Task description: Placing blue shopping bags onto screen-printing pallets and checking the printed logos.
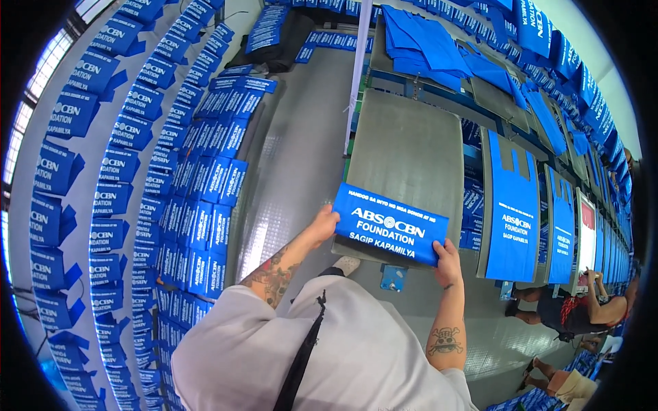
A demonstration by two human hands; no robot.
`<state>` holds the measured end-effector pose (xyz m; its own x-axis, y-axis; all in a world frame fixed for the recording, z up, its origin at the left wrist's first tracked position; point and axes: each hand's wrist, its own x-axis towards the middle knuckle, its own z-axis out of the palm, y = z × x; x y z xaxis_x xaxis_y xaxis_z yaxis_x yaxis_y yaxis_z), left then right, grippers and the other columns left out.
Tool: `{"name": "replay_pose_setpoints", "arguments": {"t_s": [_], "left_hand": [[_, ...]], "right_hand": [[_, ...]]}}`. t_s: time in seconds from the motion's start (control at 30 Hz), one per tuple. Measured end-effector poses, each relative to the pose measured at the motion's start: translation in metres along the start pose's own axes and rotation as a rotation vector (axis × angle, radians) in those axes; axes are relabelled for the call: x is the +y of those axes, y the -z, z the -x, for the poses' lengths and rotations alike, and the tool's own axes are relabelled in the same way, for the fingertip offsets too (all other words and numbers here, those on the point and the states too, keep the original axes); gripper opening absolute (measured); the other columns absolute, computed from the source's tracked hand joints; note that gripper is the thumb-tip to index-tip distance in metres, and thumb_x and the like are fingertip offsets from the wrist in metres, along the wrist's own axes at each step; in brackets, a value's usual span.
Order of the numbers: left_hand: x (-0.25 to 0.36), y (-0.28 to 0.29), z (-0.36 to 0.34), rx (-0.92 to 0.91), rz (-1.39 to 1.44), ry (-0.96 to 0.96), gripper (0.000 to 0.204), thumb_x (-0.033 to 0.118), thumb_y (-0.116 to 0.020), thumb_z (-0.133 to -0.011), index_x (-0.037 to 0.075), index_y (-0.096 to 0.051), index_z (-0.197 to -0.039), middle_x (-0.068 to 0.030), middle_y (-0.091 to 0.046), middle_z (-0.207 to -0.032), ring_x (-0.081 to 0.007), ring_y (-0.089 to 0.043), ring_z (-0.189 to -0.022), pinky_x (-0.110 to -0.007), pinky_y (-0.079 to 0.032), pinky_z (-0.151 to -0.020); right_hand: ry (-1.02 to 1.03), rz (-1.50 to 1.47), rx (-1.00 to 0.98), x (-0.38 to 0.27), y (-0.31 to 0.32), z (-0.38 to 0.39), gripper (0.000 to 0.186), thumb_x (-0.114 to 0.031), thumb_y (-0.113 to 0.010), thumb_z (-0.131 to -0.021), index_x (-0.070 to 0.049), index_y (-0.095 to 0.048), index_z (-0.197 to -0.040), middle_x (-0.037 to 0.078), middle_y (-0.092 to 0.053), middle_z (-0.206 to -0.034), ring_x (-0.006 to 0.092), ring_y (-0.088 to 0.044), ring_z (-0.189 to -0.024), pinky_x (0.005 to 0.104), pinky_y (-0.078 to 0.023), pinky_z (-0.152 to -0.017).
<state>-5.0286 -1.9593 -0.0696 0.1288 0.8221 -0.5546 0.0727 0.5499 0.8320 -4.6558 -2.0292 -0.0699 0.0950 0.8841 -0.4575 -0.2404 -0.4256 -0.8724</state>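
Both of my hands hold a blue bag panel (397, 218) with white print, stretched out flat between them. My left hand (327, 222) grips its left edge, fingers closed and partly hidden behind it. At its lower right corner, my right hand (447, 263) pinches the cloth with the thumb in front. The panel hangs over the near end of a bare grey printing board (411, 144); whether it touches the board I cannot tell.
Rows of blue printed panels hang at left (75, 113) and upper right (534, 31). Notched blue panels (513, 205) lie on neighbouring boards. Another person (572, 312) handles a red and white frame (587, 233) at right. A pale post (358, 75) rises beyond my hands.
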Motion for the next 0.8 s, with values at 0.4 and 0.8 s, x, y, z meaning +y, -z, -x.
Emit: {"name": "replay_pose_setpoints", "arguments": {"t_s": [0.4, 0.8], "left_hand": [[-0.004, 0.002, -0.026, 0.051, -0.208, -0.007, 0.023, 0.014, -0.059, -0.088, 0.000, -0.062, -0.105, -0.0106, -0.065, -0.091, -0.0209, -0.065, -0.076, -0.036, -0.055, -0.060], [0.012, 0.010, -0.037, -0.136, -0.304, -0.083, 0.026, 0.015, -0.059, -0.097, -0.003, -0.063, -0.115, -0.0086, -0.068, -0.102, -0.0153, -0.064, -0.094, -0.032, -0.052, -0.087]], "right_hand": [[-0.033, -0.033, 0.128, 0.043, 0.020, -0.014, 0.019, -0.012, -0.064, -0.102, -0.001, -0.057, -0.116, 0.008, -0.071, -0.104, 0.0120, -0.066, -0.090, 0.0272, -0.053, -0.086], [0.021, -0.063, 0.216, 0.045, 0.016, -0.011, 0.016, -0.012, -0.065, -0.101, -0.003, -0.060, -0.113, 0.002, -0.069, -0.092, 0.0082, -0.062, -0.081, 0.0253, -0.050, -0.074]]}}
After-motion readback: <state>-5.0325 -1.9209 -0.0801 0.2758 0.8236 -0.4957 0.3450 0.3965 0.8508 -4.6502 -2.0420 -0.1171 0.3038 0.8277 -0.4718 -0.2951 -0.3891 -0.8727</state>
